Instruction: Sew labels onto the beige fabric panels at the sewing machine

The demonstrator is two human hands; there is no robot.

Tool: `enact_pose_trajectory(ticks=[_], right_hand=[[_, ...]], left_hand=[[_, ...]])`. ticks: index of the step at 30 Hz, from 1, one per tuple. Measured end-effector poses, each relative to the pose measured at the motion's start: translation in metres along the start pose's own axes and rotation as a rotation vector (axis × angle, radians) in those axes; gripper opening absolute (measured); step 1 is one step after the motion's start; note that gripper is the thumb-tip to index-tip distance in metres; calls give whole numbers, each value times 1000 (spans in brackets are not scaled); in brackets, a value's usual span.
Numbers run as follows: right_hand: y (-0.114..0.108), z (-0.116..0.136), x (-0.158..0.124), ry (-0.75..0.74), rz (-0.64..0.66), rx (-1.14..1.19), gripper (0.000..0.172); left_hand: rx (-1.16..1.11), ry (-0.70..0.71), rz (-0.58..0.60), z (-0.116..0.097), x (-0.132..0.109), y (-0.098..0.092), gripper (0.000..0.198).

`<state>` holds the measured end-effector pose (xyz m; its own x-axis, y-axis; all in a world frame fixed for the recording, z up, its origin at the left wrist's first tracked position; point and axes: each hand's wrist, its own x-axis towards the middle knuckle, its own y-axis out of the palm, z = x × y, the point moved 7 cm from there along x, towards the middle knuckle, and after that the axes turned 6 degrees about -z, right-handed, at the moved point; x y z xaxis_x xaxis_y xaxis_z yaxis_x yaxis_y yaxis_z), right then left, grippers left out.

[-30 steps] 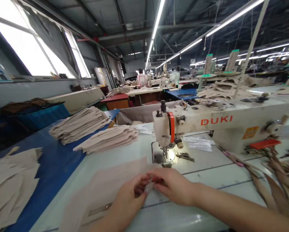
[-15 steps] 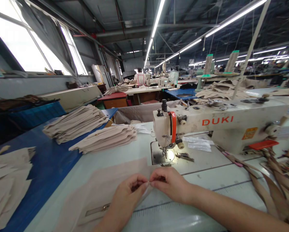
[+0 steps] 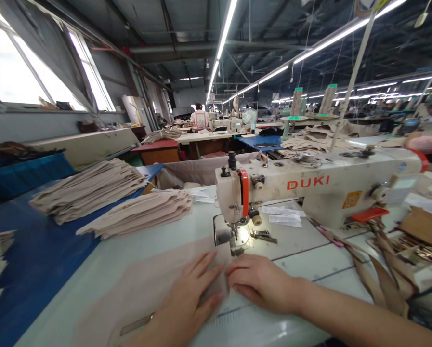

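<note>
A thin beige fabric piece point(image 3: 139, 277) lies on the pale sewing table in front of the sewing machine point(image 3: 266, 182). My left hand point(image 3: 192, 294) rests flat on it, fingers stretched out and slightly blurred. Beside it, my right hand point(image 3: 261, 282) has its fingers curled together at the fabric's right edge, just below the needle plate point(image 3: 223, 232). Part of a zipper point(image 3: 136, 326) shows on the fabric near my left wrist. The fabric's corner between my hands is partly hidden.
Stacked beige fabric pieces point(image 3: 139, 212) lie left of the machine, with another stack point(image 3: 89, 188) on the blue table point(image 3: 57, 246). Small thread snips point(image 3: 263, 236) lie by the needle. Beige straps point(image 3: 374, 274) and a box of metal parts point(image 3: 418, 253) are at right. A person point(image 3: 200, 118) sits far back.
My left hand has gone from pinching the fabric edge to lying flat with fingers extended. My right hand stays at the edge. The view has shifted to the right.
</note>
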<state>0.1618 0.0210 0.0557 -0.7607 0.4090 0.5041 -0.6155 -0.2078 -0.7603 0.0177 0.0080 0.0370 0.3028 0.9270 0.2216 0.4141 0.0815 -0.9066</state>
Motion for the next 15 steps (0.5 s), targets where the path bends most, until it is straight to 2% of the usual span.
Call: enact_pose_trajectory(ticks=[2,4,7,10,13,15], right_hand=[[0,0,-4,-35,25,-97,28],[0,-1,-8,-34,50,-157,27],[-5,-2,-16,-15,72,-204,24],[-24,-9,-27,31,51,-232,23],[-62,-43,-38,244,-12,-336,24],[-93,-81,-50,505,-45,-492,21]], left_hand=[[135,36,118,-2,2,10,49],[191,32,171,-3,3,15,51],[191,34,165,-3,3,14,56],[182,37,145,2,4,13,58],[180,59,75,8,10,10,49],[185,78,-15,12,17,6,44]])
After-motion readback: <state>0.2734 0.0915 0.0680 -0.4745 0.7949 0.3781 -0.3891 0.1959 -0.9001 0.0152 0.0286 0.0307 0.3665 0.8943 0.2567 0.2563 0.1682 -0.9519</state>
